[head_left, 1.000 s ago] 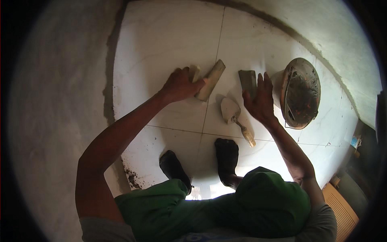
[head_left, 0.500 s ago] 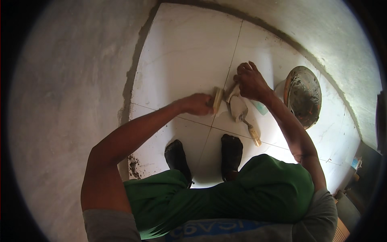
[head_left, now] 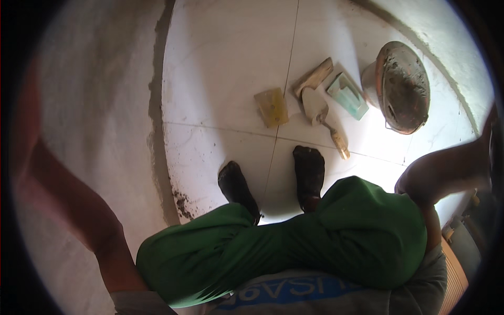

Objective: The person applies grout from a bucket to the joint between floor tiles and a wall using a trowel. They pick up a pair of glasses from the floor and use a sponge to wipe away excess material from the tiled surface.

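Both my arms are spread wide, away from the tools on the floor. My left hand is a dim smear at the far left rim, in front of the grey wall; its fingers cannot be made out. At the right rim, my right hand is dark and cut off, its fingers hidden. On the white tiles beyond my feet lies a flat, yellowish square piece. To its right rests a trowel, its wooden handle toward me. The trowel's blade meets a wooden block. Beside that lies a pale green, shallow rectangular piece.
A bucket with grey mortar stands at the right, near the far wall. Dark crumbs lie by the left wall. My feet in dark socks stand on the tiles. Further objects crowd the lower right rim.
My left hand has let go of the yellowish piece, which now lies flat. My right hand has left the wooden block. Both arms have swung outward, and the view has shifted.
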